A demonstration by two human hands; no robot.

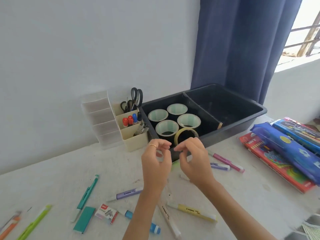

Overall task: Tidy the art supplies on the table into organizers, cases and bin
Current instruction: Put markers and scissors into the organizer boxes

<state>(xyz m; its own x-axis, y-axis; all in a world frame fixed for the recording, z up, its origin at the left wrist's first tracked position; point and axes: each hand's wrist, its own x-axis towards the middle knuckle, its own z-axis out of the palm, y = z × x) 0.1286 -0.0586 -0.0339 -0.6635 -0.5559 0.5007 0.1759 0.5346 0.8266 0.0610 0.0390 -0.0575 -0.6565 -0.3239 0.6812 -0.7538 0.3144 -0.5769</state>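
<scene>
head view: hands (pixel 155 163) (pixel 194 161) hover by bin (pixel 233 133) rim.

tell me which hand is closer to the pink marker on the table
Right. The right hand hovers just left of the pink marker. The left hand is farther left, on the other side of the right hand.

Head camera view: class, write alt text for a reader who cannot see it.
A person's left hand and right hand meet above a white table, the left seemingly holding a small clear roll. Behind them a black bin holds five tape rolls; highlighters and pens lie scattered around.
</scene>
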